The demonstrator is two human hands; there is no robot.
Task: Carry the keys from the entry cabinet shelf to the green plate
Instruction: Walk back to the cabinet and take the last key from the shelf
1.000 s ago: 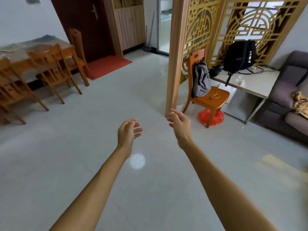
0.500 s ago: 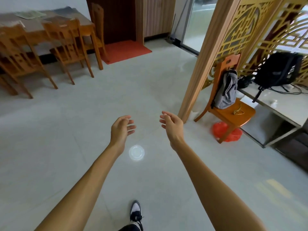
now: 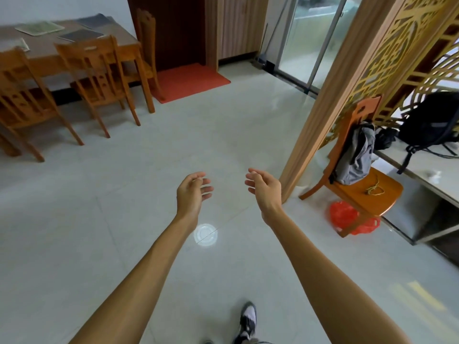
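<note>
No text, label, brand or number can be read. The green mat (image 3: 39,28) at the far end of the table (image 3: 44,59) carries a faint print, too blurred to make out.

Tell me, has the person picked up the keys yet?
Not yet. Nothing looks done: the left hand and right hand are both open and empty above the tiled floor. In hand: seemingly a walk across the room, one shoe showing. Left: everything, since no keys or green plate are in view.
</note>
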